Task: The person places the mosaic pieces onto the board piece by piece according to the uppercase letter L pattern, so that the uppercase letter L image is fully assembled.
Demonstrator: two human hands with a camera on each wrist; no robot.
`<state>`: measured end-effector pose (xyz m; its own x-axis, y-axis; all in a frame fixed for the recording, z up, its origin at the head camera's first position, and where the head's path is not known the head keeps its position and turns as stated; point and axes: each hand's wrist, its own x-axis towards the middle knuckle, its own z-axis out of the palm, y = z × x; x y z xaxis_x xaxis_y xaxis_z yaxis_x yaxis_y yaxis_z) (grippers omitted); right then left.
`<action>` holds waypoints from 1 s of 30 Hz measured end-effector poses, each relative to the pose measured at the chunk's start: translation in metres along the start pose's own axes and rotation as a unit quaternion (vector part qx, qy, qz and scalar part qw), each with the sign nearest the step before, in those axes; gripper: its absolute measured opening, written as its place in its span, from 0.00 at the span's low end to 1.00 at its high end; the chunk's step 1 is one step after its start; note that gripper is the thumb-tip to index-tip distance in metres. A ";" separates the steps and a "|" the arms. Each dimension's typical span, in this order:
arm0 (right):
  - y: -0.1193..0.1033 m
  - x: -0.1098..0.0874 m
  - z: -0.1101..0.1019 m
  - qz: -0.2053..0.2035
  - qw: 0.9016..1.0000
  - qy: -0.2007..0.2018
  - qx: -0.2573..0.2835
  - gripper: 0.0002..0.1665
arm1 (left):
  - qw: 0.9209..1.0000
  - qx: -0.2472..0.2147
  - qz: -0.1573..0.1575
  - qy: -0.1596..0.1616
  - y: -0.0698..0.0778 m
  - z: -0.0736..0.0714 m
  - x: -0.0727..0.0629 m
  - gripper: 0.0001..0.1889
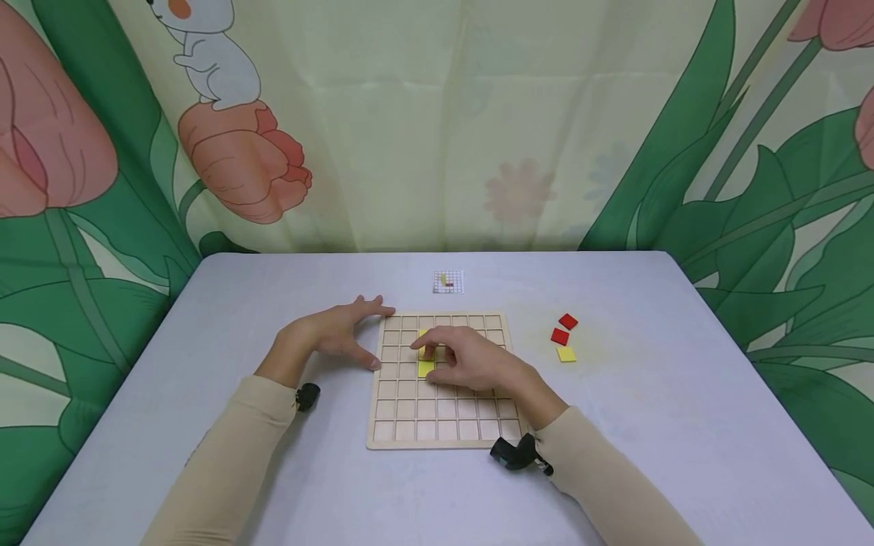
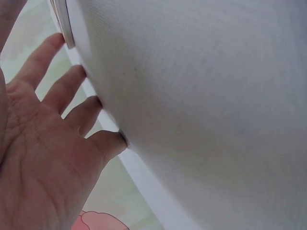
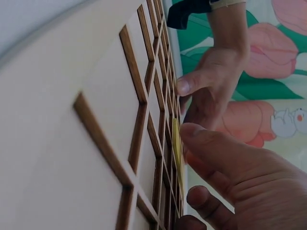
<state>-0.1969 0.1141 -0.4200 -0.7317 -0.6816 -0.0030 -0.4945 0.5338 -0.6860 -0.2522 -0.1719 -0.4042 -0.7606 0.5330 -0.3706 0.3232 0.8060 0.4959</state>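
Note:
A wooden grid board (image 1: pixel 403 433) lies on the table. Yellow square tiles (image 1: pixel 426 370) form a short column in its upper left part, partly covered by my right hand (image 1: pixel 478 360). That hand hovers low over the column with fingers bent and spread from the thumb. In the right wrist view, the thumb comes right at the edge of a yellow tile (image 3: pixel 177 143), and no fingers close round it. My left hand (image 1: pixel 337 330) is spread at the board's left side, thumb by the left edge and index finger at the upper left corner. Its other fingertips rest on the tabletop.
Right of the board lie two red tiles (image 1: pixel 568 321) and a loose yellow tile (image 1: pixel 566 354). A small printed grid card (image 1: pixel 448 282) with a coloured pattern lies behind the board. A floral curtain (image 1: pixel 410 152) hangs beyond the table's back edge.

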 end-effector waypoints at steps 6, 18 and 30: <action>-0.004 -0.008 -0.007 0.004 1.000 0.002 -0.020 0.25 | 1.000 0.005 -0.011 0.005 0.001 0.000 0.001 0.53; 0.006 -0.041 -0.014 -0.016 0.999 0.026 -0.028 0.22 | 1.000 0.006 -0.009 0.001 0.001 0.001 -0.003 0.54; 0.026 -0.072 -0.032 -0.002 0.997 0.070 -0.013 0.17 | 1.000 0.006 -0.008 0.007 0.001 0.000 -0.002 0.54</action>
<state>-0.1722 0.1937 -0.4144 -0.7872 -0.6082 0.1022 -0.5079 0.5454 -0.6668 -0.2500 -0.1720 -0.4028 -0.7738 0.5157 -0.3678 0.3172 0.8180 0.4798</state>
